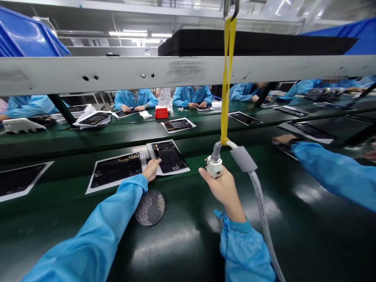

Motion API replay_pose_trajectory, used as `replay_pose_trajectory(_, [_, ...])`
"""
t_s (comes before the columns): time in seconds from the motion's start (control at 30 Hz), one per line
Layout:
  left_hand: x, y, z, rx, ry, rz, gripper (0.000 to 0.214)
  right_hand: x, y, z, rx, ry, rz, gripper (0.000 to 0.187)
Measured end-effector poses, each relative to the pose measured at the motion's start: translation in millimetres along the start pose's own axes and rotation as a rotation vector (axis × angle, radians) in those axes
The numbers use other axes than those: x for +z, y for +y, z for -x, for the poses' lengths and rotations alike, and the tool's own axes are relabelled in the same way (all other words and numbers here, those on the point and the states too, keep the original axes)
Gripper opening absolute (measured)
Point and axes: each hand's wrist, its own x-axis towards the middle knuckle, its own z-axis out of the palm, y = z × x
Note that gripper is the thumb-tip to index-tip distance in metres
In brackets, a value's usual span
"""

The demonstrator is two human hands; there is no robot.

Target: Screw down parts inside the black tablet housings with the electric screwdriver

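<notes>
My left hand (150, 170) grips the near left edge of an opened black tablet (169, 157), which lies slanted on a white sheet. Close by on its left is another opened tablet (116, 171), also on white paper. Below my left forearm, partly covered by the sleeve, lies a round perforated metal disc (150, 208). Fingers of my right hand (225, 190) close around a white cable connector (214, 167), whose far side is hidden. Its grey cable (258, 192) hangs from a yellow strap (226, 94) and has a thick grey cylinder (243, 158) on it.
A co-worker's sleeve (331, 168) reaches in from the right. A metal beam (188, 72) crosses overhead. More tablets lie along the green bench, including one on paper (178, 125). A red box (161, 113) stands before co-workers in blue.
</notes>
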Motion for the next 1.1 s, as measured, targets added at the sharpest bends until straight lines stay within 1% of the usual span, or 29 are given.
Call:
replay_pose_trajectory(0.07, [6.5, 4.6, 0.6, -0.021, 0.052, -0.014, 0.035, -2.7, 1.0, -1.5, -0.01, 0.007, -0.014, 0.048])
replay_pose_trajectory(0.13, [6.6, 11.1, 5.4, -0.037, 0.058, -0.038, 0.036, -6.4, 1.7, -3.0, -0.004, 0.072, -0.029, 0.048])
replay_pose_trajectory(0.2, [-1.3, 19.3, 17.7, -0.045, 0.018, -0.047, 0.032, -11.5, 1.7, -4.2, 0.015, 0.165, -0.048, 0.051])
replay_pose_trajectory(0.27, [-17.2, 28.1, 39.5, -0.052, -0.063, -0.057, 0.028, -17.8, 1.1, -4.8, 0.034, 0.249, -0.079, 0.053])
replay_pose_trajectory(0.3, [-27.4, 32.5, 53.9, -0.056, -0.118, -0.063, 0.027, -21.0, 0.6, -4.8, 0.041, 0.287, -0.099, 0.053])
replay_pose_trajectory(0.33, [-38.5, 36.7, 70.0, -0.06, -0.18, -0.068, 0.031, -24.2, 0.0, -4.4, 0.045, 0.325, -0.119, 0.052])
replay_pose_trajectory(0.43, [-72.3, 45.9, 122.0, -0.074, -0.367, -0.075, 0.053, -32.1, -3.7, -1.2, 0.031, 0.423, -0.169, 0.045])
replay_pose_trajectory(0.5, [-90.4, 45.8, 152.4, -0.073, -0.522, -0.134, 0.061, -35.5, -8.2, 2.4, 0.009, 0.472, -0.166, 0.039])
replay_pose_trajectory(0.57, [-102.7, 38.6, 175.4, -0.089, -0.721, -0.244, 0.069, -36.8, -13.9, 6.4, -0.008, 0.492, -0.153, 0.032])
replay_pose_trajectory(0.63, [-109.5, 25.6, 191.5, -0.149, -0.905, -0.342, 0.079, -34.9, -19.7, 9.8, -0.032, 0.497, -0.173, 0.028])
replay_pose_trajectory(0.7, [-112.8, 10.4, 204.1, -0.224, -1.017, -0.415, 0.086, -29.1, -24.9, 12.5, -0.067, 0.472, -0.223, 0.023])
replay_pose_trajectory(0.73, [-113.9, 3.0, 210.3, -0.225, -1.038, -0.484, 0.086, -24.7, -27.2, 13.7, -0.086, 0.451, -0.248, 0.02])
replay_pose_trajectory(0.77, [-114.7, -4.0, 217.2, -0.185, -1.03, -0.586, 0.084, -19.6, -29.3, 15.0, -0.102, 0.427, -0.27, 0.018])
replay_pose_trajectory(0.8, [-115.3, -10.5, 224.8, -0.103, -0.992, -0.716, 0.08, -13.7, -31.2, 16.6, -0.113, 0.4, -0.286, 0.017])
replay_pose_trajectory(0.83, [-115.4, -16.9, 233.2, 0.011, -0.927, -0.855, 0.076, -7.4, -33.0, 18.6, -0.12, 0.372, -0.297, 0.018])
replay_pose_trajectory(0.93, [-110.9, -36.7, 259.7, 0.403, -0.636, -1.195, 0.061, 14.5, -38.2, 28.1, -0.117, 0.265, -0.312, 0.024])
replay_pose_trajectory(1.03, [-98.0, -57.5, 277.4, 0.717, -0.371, -1.359, 0.046, 40.7, -42.3, 43.1, -0.086, 0.098, -0.348, 0.023])
replay_pose_trajectory(1.1, [-88.3, -69.2, 280.1, 0.865, -0.267, -1.376, 0.035, 60.3, -42.7, 54.7, -0.056, -0.032, -0.387, 0.022])
